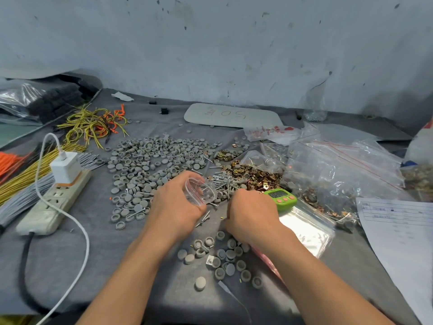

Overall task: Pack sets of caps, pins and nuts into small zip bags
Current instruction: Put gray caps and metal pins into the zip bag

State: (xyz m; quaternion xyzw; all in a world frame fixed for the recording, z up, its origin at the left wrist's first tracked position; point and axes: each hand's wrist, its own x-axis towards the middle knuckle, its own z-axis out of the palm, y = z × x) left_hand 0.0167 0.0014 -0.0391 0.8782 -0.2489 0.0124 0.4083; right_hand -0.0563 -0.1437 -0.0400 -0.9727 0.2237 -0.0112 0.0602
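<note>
My left hand grips a small clear zip bag with its mouth held open, at the middle of the grey table cloth. My right hand lies beside it with fingers curled down at the near edge of the pile of silver pins; what the fingers hold is hidden. A wide heap of grey caps spreads behind my left hand. A smaller group of caps sits in front of both hands. Brass-coloured nuts are piled behind my right hand.
A green timer sits right of my right hand, on a stack of empty zip bags. Large clear bags and a paper sheet fill the right. A power strip with a white charger, and wire bundles, lie left.
</note>
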